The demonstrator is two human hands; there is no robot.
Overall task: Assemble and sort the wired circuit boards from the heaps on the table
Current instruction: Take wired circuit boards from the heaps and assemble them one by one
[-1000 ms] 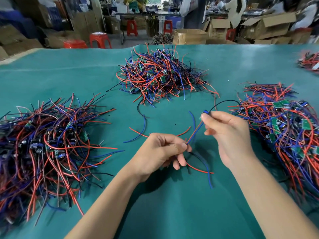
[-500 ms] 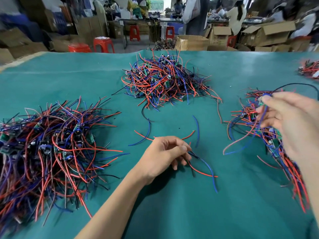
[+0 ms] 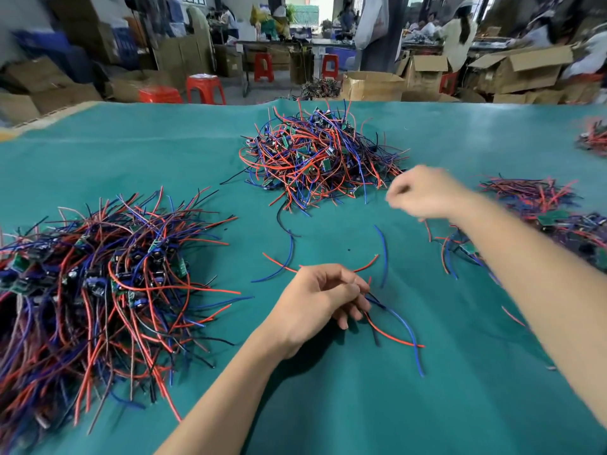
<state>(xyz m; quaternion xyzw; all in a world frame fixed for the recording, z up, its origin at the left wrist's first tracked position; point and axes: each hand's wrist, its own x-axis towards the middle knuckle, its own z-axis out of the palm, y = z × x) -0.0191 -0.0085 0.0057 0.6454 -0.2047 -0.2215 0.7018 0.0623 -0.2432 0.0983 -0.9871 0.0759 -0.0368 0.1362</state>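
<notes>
Right hand [image 3: 427, 192] swings away from the right heap [image 3: 551, 218], its wired board gone from the grip, now blurred beside the middle heap [image 3: 315, 159].

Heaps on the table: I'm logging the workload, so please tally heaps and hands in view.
Heaps: 4 (left heap, centre heap, right heap, far-right heap at the frame edge)
Hands: 2 (left hand pinching loose wires, right hand, blurred)
Total: 6
</notes>
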